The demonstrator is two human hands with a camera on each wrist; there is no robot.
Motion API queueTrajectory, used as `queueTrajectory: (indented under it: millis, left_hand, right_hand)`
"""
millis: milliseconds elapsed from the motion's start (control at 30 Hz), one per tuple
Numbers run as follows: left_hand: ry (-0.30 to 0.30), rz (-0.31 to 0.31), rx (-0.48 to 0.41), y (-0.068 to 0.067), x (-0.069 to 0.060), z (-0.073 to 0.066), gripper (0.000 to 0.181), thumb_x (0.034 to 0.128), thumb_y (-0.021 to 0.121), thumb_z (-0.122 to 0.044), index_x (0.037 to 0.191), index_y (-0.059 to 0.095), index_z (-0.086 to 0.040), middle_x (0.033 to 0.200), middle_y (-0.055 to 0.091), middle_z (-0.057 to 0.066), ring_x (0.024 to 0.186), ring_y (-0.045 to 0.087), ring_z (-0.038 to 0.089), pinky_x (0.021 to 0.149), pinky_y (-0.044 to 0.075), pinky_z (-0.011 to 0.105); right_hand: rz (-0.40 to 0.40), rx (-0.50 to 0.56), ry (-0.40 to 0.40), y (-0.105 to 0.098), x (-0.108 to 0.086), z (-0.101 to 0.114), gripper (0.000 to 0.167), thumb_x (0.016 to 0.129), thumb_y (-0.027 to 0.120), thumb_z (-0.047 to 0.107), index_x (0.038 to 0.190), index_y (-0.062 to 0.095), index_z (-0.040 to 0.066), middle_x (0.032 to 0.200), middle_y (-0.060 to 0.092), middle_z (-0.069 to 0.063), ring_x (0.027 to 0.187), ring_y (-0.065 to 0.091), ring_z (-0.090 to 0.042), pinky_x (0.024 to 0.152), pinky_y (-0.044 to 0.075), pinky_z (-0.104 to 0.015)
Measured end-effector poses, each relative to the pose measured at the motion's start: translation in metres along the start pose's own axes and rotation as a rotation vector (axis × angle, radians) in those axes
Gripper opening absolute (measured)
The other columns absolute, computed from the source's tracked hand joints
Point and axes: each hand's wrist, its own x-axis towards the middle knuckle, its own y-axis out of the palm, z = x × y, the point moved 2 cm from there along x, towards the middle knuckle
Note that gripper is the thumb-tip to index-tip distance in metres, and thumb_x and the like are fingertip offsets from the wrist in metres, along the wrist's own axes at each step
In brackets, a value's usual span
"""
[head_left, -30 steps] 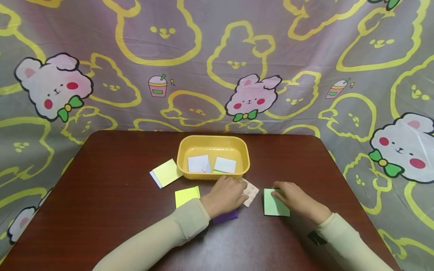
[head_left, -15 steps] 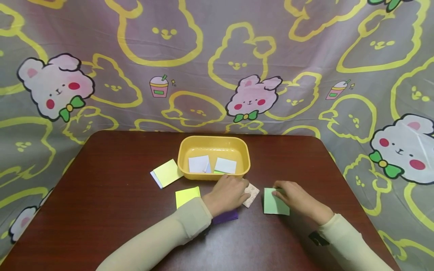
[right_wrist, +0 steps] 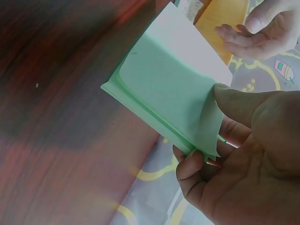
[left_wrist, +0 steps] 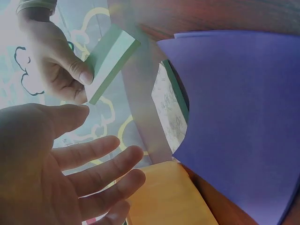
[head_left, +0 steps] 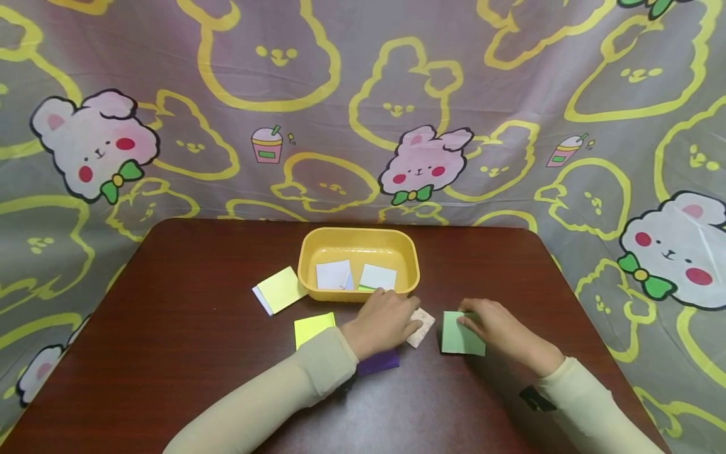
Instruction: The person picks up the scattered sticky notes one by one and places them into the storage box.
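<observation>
Purple paper point(head_left: 379, 362): lay nearest, partly hidden below the left wrist.
Right hand point(head_left: 507, 334): clamped on the green pad, thumb across its face, fingers beneath, apart from the left.
Green pad point(head_left: 456, 337): was tilted, right of the patterned piece point(head_left: 424, 329).
Bright yellow pad point(head_left: 312, 329): sat partly behind the left sleeve point(head_left: 326, 366).
Left hand point(head_left: 381, 325): fingers loosely spread, near the patterned piece.
Pale yellow pad point(head_left: 282, 290): rested beside the tray's left end.
Tray point(head_left: 357, 243): held two whitish pieces point(head_left: 333, 275), side by side.
Curtain point(head_left: 334, 126): hung behind.
</observation>
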Motion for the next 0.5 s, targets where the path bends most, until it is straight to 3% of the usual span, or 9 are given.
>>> queueTrajectory:
  millis: [233, 500]
  left_hand:
    - [-0.019, 0.022, -0.011, -0.002, 0.002, 0.0, 0.024, 0.0974, 0.063, -0.042, 0.093, 0.066, -0.018, 0.074, 0.069, -0.003, 0.071, 0.069, 0.022, 0.063, 0.044, 0.034]
    - [-0.014, 0.004, -0.018, -0.006, 0.004, 0.002, 0.024, 0.0971, 0.064, -0.041, 0.089, 0.064, -0.018, 0.071, 0.067, -0.004, 0.067, 0.068, 0.021, 0.059, 0.041, 0.033]
  right_hand:
    - [0.007, 0.023, 0.006, -0.007, 0.002, 0.004, 0.004, 0.092, 0.072, 0.01, 0.091, 0.068, 0.01, 0.084, 0.067, 0.006, 0.075, 0.053, -0.007, 0.068, 0.047, -0.03]
    - [0.031, 0.038, 0.032, -0.012, 0.005, 0.007, 0.005, 0.095, 0.069, 0.014, 0.092, 0.068, 0.009, 0.085, 0.066, 0.007, 0.075, 0.052, -0.007, 0.068, 0.045, -0.029]
